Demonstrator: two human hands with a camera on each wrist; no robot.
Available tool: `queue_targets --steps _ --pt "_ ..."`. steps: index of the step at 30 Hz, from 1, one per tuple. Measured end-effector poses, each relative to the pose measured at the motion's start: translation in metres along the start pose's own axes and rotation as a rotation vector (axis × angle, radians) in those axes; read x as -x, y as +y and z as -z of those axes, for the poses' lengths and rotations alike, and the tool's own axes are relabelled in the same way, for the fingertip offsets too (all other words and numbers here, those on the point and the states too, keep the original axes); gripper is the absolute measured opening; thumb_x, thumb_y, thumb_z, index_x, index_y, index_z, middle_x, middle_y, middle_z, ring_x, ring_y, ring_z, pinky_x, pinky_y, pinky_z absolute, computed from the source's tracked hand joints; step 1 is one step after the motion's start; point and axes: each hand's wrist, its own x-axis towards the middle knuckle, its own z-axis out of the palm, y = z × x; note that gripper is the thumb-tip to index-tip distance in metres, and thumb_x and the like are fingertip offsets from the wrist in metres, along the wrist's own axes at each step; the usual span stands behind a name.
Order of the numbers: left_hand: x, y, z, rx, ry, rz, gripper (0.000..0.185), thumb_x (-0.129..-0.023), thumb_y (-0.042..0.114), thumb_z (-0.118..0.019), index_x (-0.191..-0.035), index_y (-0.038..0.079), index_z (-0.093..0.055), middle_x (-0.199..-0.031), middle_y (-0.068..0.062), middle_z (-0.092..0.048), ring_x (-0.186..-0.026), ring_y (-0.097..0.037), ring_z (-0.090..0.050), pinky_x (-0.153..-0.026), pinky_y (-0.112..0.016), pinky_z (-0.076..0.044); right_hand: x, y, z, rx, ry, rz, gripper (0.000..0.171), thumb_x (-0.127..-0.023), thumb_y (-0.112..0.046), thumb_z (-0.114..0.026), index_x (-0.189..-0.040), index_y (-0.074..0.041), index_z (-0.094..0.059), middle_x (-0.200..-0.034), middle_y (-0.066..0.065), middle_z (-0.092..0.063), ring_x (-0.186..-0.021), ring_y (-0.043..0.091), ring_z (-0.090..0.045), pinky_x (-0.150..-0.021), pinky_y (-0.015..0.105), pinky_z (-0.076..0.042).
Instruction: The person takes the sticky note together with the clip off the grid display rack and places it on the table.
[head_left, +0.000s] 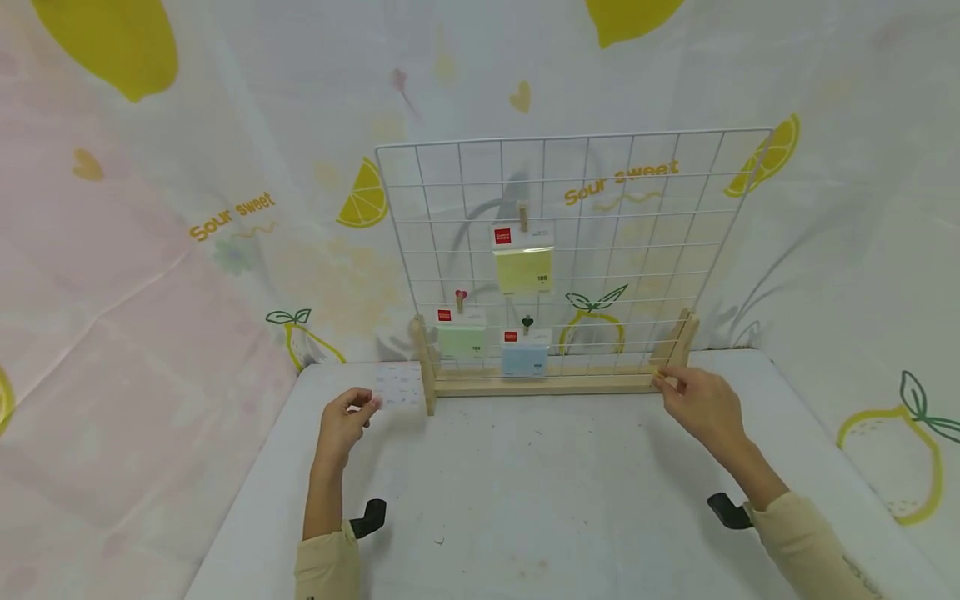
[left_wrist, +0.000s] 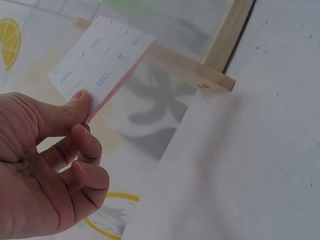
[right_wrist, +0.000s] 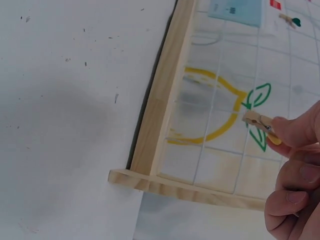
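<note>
Between thumb and forefinger, my left hand (head_left: 345, 425) pinches a thin sticky-note pad (left_wrist: 102, 60); its printed white face and pink edge show in the left wrist view. It is held beside the left foot of the wire grid rack (head_left: 573, 137). At the rack's right end, my right hand (head_left: 705, 408) pinches a small wooden clothespin (right_wrist: 259, 121) with a bit of yellow by the fingertips. Whether the clothespin touches the wires I cannot tell. Clothespins hold a yellow pack (head_left: 523, 273), a green pack (head_left: 462, 342) and a blue pack (head_left: 524, 360) on the grid.
The rack stands in a wooden base (head_left: 547, 386) along the back of a white table (head_left: 525, 483). Behind it hangs a lemon-print cloth (head_left: 300, 100). Small dark specks dot the tabletop.
</note>
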Motion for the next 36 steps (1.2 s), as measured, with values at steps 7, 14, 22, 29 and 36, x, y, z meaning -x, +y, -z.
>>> queue_targets --steps 7,14,22,29,36 --pt "0.000 -0.008 -0.001 -0.025 -0.004 0.035 0.014 -0.094 0.010 -0.068 -0.099 -0.003 -0.065 -0.087 -0.009 -0.056 -0.063 -0.014 -0.050 -0.049 -0.022 -0.038 0.007 0.011 -0.004 0.011 -0.028 -0.040 0.026 -0.089 -0.019 -0.071 -0.106 0.000 -0.074 -0.069 0.005 -0.060 -0.055 0.017 -0.048 -0.042 0.032 -0.035" --pt "0.002 -0.017 -0.001 -0.045 0.002 0.084 0.012 -0.093 0.008 -0.068 -0.096 -0.003 -0.066 -0.084 -0.008 -0.055 -0.062 -0.015 -0.050 -0.048 -0.023 -0.038 0.014 0.024 -0.006 0.020 -0.048 -0.092 0.028 -0.091 -0.023 -0.070 -0.107 -0.001 -0.074 -0.064 0.001 -0.054 -0.053 0.016 -0.043 -0.042 0.032 -0.033" --pt "-0.001 -0.023 -0.005 -0.035 -0.012 0.114 0.017 -0.094 0.008 -0.067 -0.103 -0.006 -0.065 -0.085 -0.008 -0.056 -0.064 -0.014 -0.049 -0.049 -0.023 -0.038 0.022 0.037 -0.009 0.020 -0.081 -0.139 0.028 -0.091 -0.023 -0.068 -0.109 -0.001 -0.073 -0.060 -0.002 -0.048 -0.052 0.016 -0.040 -0.041 0.032 -0.032" --pt "-0.002 -0.025 -0.006 -0.047 -0.009 0.143 0.015 -0.093 0.008 -0.067 -0.100 -0.005 -0.065 -0.083 -0.007 -0.055 -0.063 -0.015 -0.049 -0.049 -0.023 -0.037 0.027 0.046 -0.010 0.038 -0.112 -0.167 0.026 -0.091 -0.023 -0.068 -0.106 -0.002 -0.073 -0.063 0.000 -0.053 -0.053 0.017 -0.043 -0.042 0.033 -0.034" --pt "-0.002 -0.029 -0.006 -0.070 -0.025 0.178 0.015 -0.094 0.010 -0.067 -0.100 -0.004 -0.065 -0.081 -0.007 -0.054 -0.064 -0.016 -0.049 -0.050 -0.024 -0.039 0.032 0.053 -0.011 0.029 -0.150 -0.208 0.027 -0.092 -0.023 -0.066 -0.105 -0.001 -0.073 -0.061 -0.001 -0.051 -0.052 0.016 -0.042 -0.041 0.033 -0.033"
